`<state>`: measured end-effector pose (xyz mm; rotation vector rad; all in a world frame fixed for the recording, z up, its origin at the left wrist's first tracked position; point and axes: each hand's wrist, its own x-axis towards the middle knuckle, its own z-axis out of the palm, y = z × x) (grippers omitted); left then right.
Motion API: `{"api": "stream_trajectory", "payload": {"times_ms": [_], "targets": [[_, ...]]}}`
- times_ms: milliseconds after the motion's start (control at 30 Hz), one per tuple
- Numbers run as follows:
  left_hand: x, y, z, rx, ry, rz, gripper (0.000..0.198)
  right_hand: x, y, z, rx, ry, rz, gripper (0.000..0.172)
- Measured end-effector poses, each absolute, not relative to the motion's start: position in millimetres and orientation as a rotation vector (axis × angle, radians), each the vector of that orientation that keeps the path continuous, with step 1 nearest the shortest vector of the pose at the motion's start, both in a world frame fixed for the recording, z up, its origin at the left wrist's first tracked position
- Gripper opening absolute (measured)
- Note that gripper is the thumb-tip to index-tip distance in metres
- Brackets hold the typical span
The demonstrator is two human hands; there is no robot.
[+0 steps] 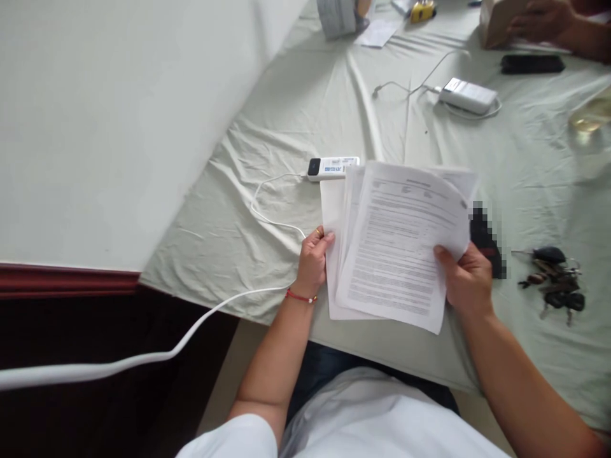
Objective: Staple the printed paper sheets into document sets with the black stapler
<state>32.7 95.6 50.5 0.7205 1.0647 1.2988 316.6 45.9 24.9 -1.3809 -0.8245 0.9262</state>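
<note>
Several loose sheets of printed paper [396,248] are fanned out between my two hands above the table's near edge. My left hand [314,257], with a red bracelet at its wrist, pinches the left edge of the rear sheets. On the right side, my right hand [468,280] grips the sheets with the thumb on top and the fingers hidden behind. The front sheet carries dense lines of text too small to read. Just beyond the papers lies a white power bank [333,168], partly covered by their top edge, with a white cable [260,197] running from it.
A bunch of keys [556,280] lies to the right, near a pixelated dark object [487,245]. Farther off are a second white power bank [468,95], a black phone [532,63] and another person's hand [544,22] at a box [496,25]. A white wall [119,127] borders the left.
</note>
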Motion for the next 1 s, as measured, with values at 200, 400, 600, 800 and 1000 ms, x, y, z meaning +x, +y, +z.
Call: {"api": "stream_trajectory", "payload": {"times_ms": [200,400,600,800,1000], "targets": [[31,98,42,0.803,1.196,1.381,0.067,311,49,33,-1.278,-0.756,0.886,0.032],[29,98,43,0.904,1.262,1.393,0.027,307,47,32,-1.284,-0.816,0.857,0.029],[28,96,43,0.844,1.193,1.25,0.039,309,45,26,-1.304,-0.868,0.95,0.03],[28,96,42,0.712,1.183,1.27,0.047,311,43,25,-1.375,-0.851,0.982,0.034],[29,98,37,0.854,1.189,1.418,0.037,314,46,24,-1.412,-0.877,0.899,0.031]]}}
